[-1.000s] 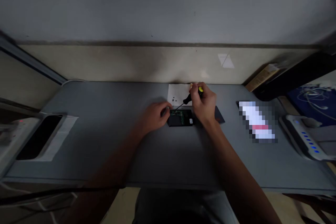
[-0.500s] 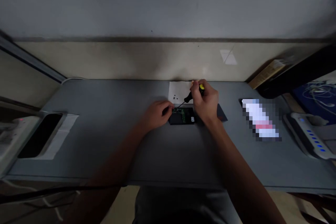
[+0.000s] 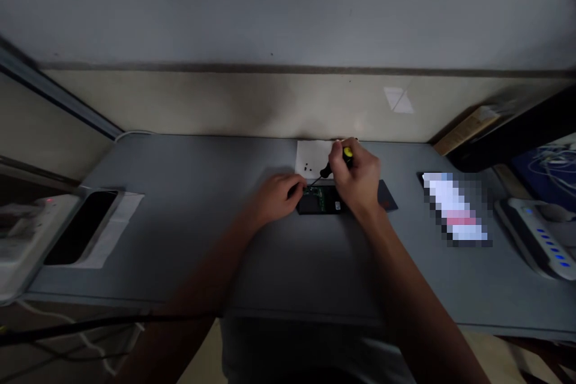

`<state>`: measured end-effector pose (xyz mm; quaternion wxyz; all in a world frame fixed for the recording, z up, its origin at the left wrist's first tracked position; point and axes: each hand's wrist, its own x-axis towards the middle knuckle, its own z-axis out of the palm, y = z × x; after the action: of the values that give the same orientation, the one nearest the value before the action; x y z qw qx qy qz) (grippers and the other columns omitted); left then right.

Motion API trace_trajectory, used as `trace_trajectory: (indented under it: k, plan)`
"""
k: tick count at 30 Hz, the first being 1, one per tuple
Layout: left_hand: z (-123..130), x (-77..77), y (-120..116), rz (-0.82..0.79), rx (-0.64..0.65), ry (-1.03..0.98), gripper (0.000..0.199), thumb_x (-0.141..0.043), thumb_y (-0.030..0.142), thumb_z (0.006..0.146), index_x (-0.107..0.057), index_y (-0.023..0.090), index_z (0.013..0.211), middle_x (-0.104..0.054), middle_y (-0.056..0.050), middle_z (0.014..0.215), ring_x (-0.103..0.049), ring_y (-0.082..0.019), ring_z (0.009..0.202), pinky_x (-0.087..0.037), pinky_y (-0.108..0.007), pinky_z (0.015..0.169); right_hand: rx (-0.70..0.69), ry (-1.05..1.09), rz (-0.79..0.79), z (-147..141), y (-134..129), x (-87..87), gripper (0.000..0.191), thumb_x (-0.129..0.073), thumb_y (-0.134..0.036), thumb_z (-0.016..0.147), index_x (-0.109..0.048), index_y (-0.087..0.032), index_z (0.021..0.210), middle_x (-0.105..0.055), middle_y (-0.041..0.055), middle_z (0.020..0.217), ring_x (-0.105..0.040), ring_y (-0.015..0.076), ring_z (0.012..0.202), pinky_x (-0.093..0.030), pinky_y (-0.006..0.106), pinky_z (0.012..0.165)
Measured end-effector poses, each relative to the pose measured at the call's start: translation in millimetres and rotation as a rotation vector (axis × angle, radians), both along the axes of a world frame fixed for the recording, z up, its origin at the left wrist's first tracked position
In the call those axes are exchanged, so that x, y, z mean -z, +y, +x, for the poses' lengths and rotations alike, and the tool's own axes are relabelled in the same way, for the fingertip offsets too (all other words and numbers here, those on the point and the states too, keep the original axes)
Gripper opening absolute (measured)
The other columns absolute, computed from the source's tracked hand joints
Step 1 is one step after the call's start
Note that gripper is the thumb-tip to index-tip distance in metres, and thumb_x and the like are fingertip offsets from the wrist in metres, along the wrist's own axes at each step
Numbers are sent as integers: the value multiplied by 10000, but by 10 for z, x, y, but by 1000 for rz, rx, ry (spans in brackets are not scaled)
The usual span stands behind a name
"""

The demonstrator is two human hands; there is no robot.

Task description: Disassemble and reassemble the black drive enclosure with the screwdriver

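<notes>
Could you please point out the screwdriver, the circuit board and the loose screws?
screwdriver [image 3: 324, 171], head view, black grip below yellow cap.
circuit board [image 3: 317, 195], head view, green exposed face.
loose screws [image 3: 307, 167], head view, cluster on white paper.

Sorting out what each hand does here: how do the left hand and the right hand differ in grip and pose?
The right hand is closed round a screwdriver with a black and yellow handle, while the left hand holds no tool. The left hand lies low on the grey table, fingers at the left edge of the opened device; the right hand is raised over its right side. Both sit at the same device.
</notes>
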<state>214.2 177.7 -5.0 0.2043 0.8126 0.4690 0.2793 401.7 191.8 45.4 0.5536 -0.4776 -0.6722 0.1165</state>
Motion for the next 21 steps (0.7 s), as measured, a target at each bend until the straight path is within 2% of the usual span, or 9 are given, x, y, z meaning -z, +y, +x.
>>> trace_trajectory:
  k: [5, 9, 12, 14, 16, 18, 21]
  plan:
    - [-7, 7, 0, 0, 18, -11, 233, -494, 187, 1000, -722, 233, 1009, -795, -41, 1016, -744, -216, 957, -574, -353, 893, -38, 4, 5, -49, 0, -26, 321, -541, -403, 995, -509, -242, 719, -527, -24, 642, -484, 136, 621, -381, 305, 637]
    - [-3, 8, -3, -2, 21, -7, 224, -505, 177, 994, -720, 237, 1008, -798, -42, 1034, -747, -221, 981, -575, -359, 904, -147, 202, -32, -120, 68, 22, 333, -607, -427, 961, -442, -250, 732, -558, -15, 750, -554, 139, 723, -474, 309, 716]
    - [0, -4, -9, 2, 14, 6, 224, -507, 187, 995, -723, 243, 1008, -801, -37, 1033, -747, -218, 984, -578, -360, 914, -293, 420, -152, -186, 100, 77, 372, -578, -534, 984, -405, -260, 802, -612, -25, 790, -603, 118, 670, -512, 288, 654]
    - [0, -9, -11, 10, 18, 7, 224, -506, 198, 998, -726, 239, 1008, -802, -41, 1026, -748, -219, 974, -581, -359, 913, -367, 473, -191, -224, 98, 100, 374, -579, -596, 979, -443, -266, 872, -608, -45, 763, -589, 104, 589, -493, 268, 580]
    - [-2, -8, -11, 18, 25, 0, 225, -506, 201, 998, -728, 237, 1014, -803, -42, 1033, -749, -219, 980, -581, -360, 920, -367, 475, -178, -255, 87, 113, 404, -619, -660, 937, -503, -273, 951, -543, -73, 699, -534, 97, 529, -456, 259, 529]
    - [-3, 1, -9, 24, 27, -10, 229, -504, 199, 999, -728, 237, 1018, -804, -43, 1048, -750, -222, 995, -580, -363, 929, -335, 496, -167, -280, 84, 123, 472, -549, -739, 935, -548, -280, 1045, -466, -81, 658, -489, 106, 514, -444, 266, 518]
    - [-2, 17, -6, 29, 34, -28, 235, -497, 184, 996, -727, 232, 1016, -803, -49, 1056, -751, -221, 994, -578, -360, 923, -334, 572, -218, -293, 101, 135, 582, -296, -783, 990, -562, -275, 1088, -459, -56, 663, -495, 127, 549, -463, 280, 543]
